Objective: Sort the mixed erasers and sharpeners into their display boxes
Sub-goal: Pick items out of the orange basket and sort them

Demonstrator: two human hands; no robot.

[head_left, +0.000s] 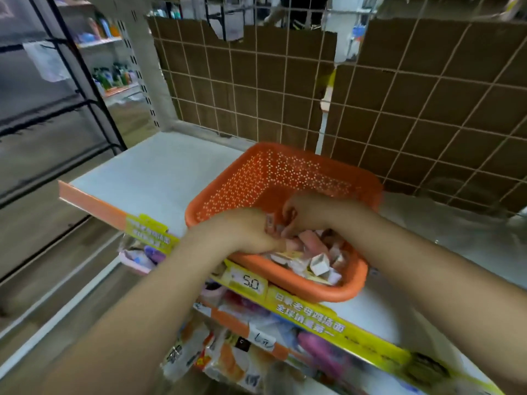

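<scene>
Picking is in hand: small pieces [310, 252] in the basket [273, 178] are grasped by the left hand [242, 232] and right hand [316, 212]. Next, 1 type must be separated.

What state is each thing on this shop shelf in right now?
Orange basket: upright on the shelf, partly filled.
Small items: heaped loose in the basket's near corner.
Left hand: curled, gripping a small pink piece.
Right hand: curled, fingers in the pile.
</scene>
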